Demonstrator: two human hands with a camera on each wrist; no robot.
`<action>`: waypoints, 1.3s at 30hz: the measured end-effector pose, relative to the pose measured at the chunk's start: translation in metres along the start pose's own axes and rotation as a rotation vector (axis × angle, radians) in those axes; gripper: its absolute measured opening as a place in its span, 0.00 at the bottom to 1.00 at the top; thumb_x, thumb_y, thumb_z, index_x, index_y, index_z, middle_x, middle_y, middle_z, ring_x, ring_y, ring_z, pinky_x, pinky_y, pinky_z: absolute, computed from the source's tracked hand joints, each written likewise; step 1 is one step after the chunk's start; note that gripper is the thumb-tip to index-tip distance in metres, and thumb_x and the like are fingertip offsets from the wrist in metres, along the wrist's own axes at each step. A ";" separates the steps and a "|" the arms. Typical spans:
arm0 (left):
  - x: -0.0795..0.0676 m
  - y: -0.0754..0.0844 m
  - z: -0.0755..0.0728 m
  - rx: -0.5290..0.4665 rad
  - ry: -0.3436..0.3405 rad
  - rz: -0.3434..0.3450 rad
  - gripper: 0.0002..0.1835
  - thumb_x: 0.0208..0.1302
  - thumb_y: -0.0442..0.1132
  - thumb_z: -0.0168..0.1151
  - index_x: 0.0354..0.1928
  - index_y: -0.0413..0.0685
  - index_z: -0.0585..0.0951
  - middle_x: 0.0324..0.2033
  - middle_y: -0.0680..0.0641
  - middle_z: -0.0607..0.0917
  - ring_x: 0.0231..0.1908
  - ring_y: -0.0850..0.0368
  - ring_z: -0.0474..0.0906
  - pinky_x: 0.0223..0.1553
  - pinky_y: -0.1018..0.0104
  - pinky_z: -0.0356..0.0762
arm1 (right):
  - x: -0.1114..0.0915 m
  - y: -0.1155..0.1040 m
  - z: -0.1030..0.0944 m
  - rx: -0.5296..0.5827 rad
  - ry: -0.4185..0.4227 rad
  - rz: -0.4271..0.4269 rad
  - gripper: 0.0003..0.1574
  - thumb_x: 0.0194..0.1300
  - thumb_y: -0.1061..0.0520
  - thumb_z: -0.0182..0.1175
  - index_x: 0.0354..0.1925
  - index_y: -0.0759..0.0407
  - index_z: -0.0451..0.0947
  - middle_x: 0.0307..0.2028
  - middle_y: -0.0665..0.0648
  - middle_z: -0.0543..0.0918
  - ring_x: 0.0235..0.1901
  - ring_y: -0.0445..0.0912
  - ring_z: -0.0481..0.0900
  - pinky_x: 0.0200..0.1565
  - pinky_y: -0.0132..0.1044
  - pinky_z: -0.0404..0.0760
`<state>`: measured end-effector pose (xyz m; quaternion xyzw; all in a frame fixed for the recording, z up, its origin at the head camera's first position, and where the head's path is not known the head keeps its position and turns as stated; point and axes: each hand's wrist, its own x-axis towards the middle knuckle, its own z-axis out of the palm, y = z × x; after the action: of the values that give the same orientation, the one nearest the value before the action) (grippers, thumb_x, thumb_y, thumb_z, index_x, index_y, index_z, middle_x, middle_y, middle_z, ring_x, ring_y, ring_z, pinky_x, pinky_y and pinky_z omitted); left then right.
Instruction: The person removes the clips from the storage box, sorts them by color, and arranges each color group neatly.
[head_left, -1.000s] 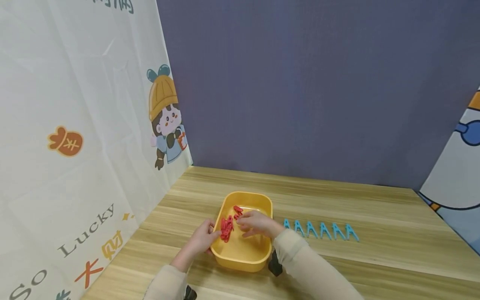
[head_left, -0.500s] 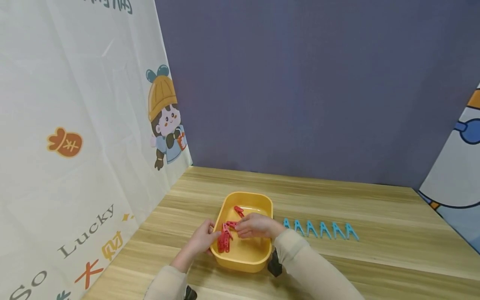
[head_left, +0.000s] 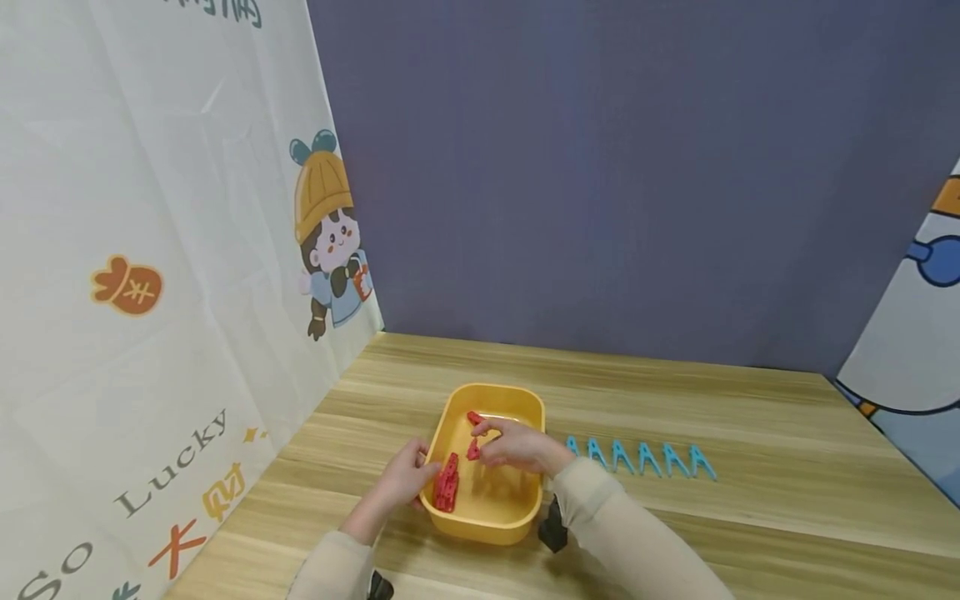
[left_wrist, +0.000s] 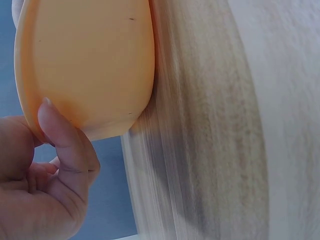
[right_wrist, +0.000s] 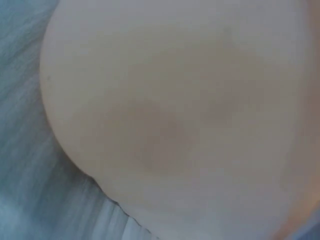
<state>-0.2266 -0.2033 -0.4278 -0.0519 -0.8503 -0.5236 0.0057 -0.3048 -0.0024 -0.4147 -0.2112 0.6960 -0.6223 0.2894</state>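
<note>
My left hand (head_left: 412,477) grips the left rim of a yellow plastic tub (head_left: 491,527), thumb on one side of the wall and fingers curled on the other, as the left wrist view shows. Inside the tub, along its left side, lies a small cluster of red clothespins (head_left: 447,483). Over the tub's middle my right hand (head_left: 517,444) has its thumb and fingers spread apart. One red clothespin (head_left: 473,451) lies right at its fingertips, partly hidden. Another red clothespin (head_left: 474,418) is farther back in the tub. The right wrist view is blurred and mostly filled by a pale surface.
To the tub's right, several light-blue clothespins (head_left: 647,459) stand in a row on the wooden table (head_left: 780,500). A dark blue-grey partition (head_left: 585,183) rises at the back edge, and a white printed sheet (head_left: 187,208) hangs on the left.
The red clothespins at the left have come together into a tighter cluster nearer the front. My right hand's fingers closed toward a red clothespin, then spread again. The left hand stays put.
</note>
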 end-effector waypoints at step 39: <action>-0.002 0.004 -0.001 0.004 0.012 -0.007 0.08 0.62 0.31 0.56 0.37 0.35 0.67 0.22 0.47 0.67 0.16 0.57 0.72 0.12 0.61 0.77 | -0.058 -0.033 -0.032 -0.051 0.186 -0.091 0.22 0.68 0.53 0.52 0.52 0.68 0.69 0.25 0.55 0.70 0.21 0.42 0.69 0.24 0.31 0.75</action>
<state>-0.2243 -0.2024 -0.4242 -0.0457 -0.8515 -0.5223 0.0088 -0.2853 0.0547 -0.3723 -0.1911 0.7251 -0.6338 0.1898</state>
